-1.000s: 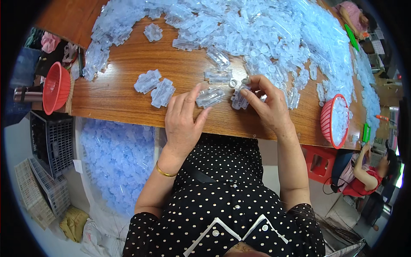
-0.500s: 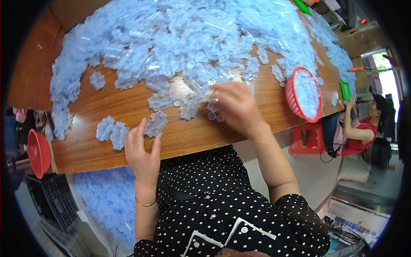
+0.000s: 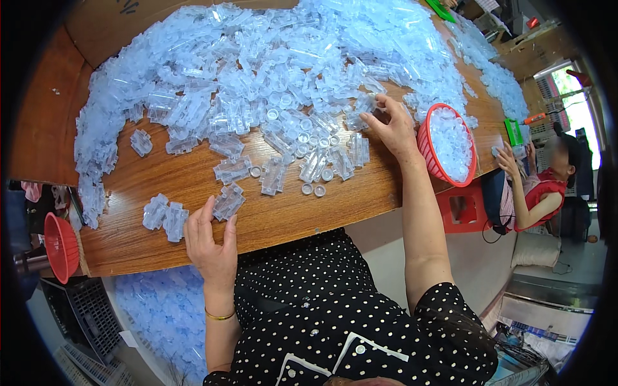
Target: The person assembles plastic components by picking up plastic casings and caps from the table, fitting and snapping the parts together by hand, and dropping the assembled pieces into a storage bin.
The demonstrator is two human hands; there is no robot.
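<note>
Fingers of the right hand point(image 3: 393, 128) pinch a clear plastic piece point(image 3: 368, 103) at the heap's point(image 3: 257, 71) edge; left hand point(image 3: 211, 241) lies flat and released, touching another piece point(image 3: 228, 202) nearer the desk point(image 3: 270, 215) edge.

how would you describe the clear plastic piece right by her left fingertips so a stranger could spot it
Start at the wooden table and find the near edge, where the left hand lies flat. Just past its fingertips sits a clear ribbed plastic piece, tilted and alone on bare wood. It lies apart from the big heap further back, and right of a similar pair of pieces at the same edge.
</note>
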